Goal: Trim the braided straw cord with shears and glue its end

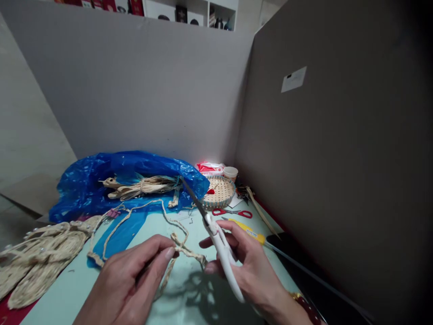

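No readable text anywhere here, sorry folks
White card point(297, 80) on the right-hand partition point(324, 149) has a small dark patch, yellow handle point(237, 224) has a tiny pale label point(251, 233) with bluish marks, and the black box point(181, 14) up on the shelf point(155, 9) shows a faint mark, all too small or blurry to make out.

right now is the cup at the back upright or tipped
Upright: the cup shows its round rim on top, side below.

Behind the cord point(181, 247), a bundle point(145, 187) lies in the bag point(91, 171), left of the basket point(221, 189) and right of the sandals point(50, 257).
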A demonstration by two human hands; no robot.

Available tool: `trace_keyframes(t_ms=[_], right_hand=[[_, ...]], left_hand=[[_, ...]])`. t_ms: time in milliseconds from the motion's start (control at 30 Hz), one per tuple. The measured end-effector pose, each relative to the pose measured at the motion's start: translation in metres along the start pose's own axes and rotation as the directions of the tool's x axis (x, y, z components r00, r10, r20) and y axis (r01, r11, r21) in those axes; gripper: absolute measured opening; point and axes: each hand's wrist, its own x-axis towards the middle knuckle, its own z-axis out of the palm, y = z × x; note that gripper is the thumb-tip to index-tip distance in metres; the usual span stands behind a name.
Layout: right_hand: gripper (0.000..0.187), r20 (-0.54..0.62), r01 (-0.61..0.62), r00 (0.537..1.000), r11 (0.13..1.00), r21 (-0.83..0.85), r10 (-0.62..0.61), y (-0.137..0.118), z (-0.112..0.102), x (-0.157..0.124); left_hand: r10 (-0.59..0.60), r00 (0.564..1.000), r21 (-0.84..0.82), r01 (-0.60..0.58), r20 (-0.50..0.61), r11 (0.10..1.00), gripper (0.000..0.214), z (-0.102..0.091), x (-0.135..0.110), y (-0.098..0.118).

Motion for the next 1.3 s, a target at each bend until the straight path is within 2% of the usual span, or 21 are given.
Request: trace_keyframes(t_ms=[133, 233, 333, 400, 500, 600, 667, 733, 767, 867, 1000, 1100, 1200, 1267, 1300], right_hand=[[0.047, -0.004, -0.079, 0.997, 0.996, -0.047, 0.079, 0.002, 0.003, -0.003], [0.054, 0.100, -0.164, 0.983, 0.984, 0.069, 0.157, -0.001, -0.004, -0.001], [0.052, 0.189, -0.174, 0.973, 0.963, 0.204, 0.136, -0.007, -0.015, 0.003], [0.047, 0.177, -0.140, 0.979, 0.965, 0.224, 0.101, -0.009, -0.020, 0.006], [0.042, 0.149, -0.095, 0.987, 0.975, 0.201, 0.065, -0.006, -0.023, 0.009], [0.038, 0.207, -0.139, 0.975, 0.956, 0.260, 0.085, 0.000, -0.019, 0.009], [0.036, 0.239, -0.190, 0.963, 0.943, 0.274, 0.125, 0.002, -0.017, 0.009], [0.037, 0.253, -0.217, 0.955, 0.944, 0.248, 0.153, 0.001, -0.016, 0.007], [0.038, 0.256, -0.220, 0.954, 0.945, 0.243, 0.156, 0.001, -0.016, 0.007], [0.038, 0.272, -0.222, 0.952, 0.927, 0.303, 0.139, 0.001, -0.016, 0.006], [0.036, 0.281, -0.226, 0.952, 0.905, 0.360, 0.126, 0.002, -0.015, 0.006], [0.041, 0.264, -0.217, 0.954, 0.932, 0.290, 0.140, 0.003, -0.013, 0.006], [0.038, 0.170, -0.129, 0.979, 0.987, 0.096, 0.112, 0.004, -0.014, 0.006], [0.035, 0.053, 0.008, 0.999, 0.992, -0.126, -0.001, 0.004, -0.017, 0.004], [0.034, -0.003, 0.091, 0.995, 0.964, -0.250, -0.095, 0.004, -0.019, 0.004]], left_hand=[[0.031, 0.999, 0.008, -0.031, 0.033, 0.999, 0.023, -0.002, 0.001, 0.002], [-0.008, 0.997, -0.053, 0.012, 0.076, 0.999, 0.025, -0.005, 0.007, 0.002], [-0.086, 0.979, -0.070, 0.101, 0.186, 0.992, 0.022, -0.008, 0.012, -0.001], [-0.119, 0.950, -0.090, 0.151, 0.290, 0.984, 0.026, -0.009, 0.014, -0.003], [-0.136, 0.894, -0.221, 0.249, 0.427, 0.943, 0.033, -0.007, 0.014, -0.007], [-0.186, 0.838, -0.339, 0.397, 0.513, 0.853, 0.035, -0.005, 0.012, -0.006], [-0.250, 0.792, -0.361, 0.502, 0.557, 0.786, 0.038, -0.006, 0.011, -0.002], [-0.301, 0.764, -0.349, 0.557, 0.571, 0.754, 0.041, -0.007, 0.011, 0.003], [-0.317, 0.765, -0.336, 0.560, 0.561, 0.757, 0.042, -0.008, 0.011, 0.006], [-0.320, 0.808, -0.300, 0.505, 0.494, 0.809, 0.041, -0.009, 0.010, 0.013], [-0.318, 0.845, -0.308, 0.468, 0.429, 0.828, 0.029, -0.007, 0.009, 0.016], [-0.339, 0.850, -0.332, 0.481, 0.403, 0.812, 0.028, -0.004, 0.009, 0.015], [-0.378, 0.817, -0.376, 0.547, 0.436, 0.748, 0.037, -0.002, 0.009, 0.011], [-0.408, 0.794, -0.439, 0.596, 0.451, 0.672, 0.039, -0.001, 0.009, 0.008], [-0.427, 0.790, -0.487, 0.610, 0.440, 0.626, 0.037, -0.001, 0.009, 0.007]])
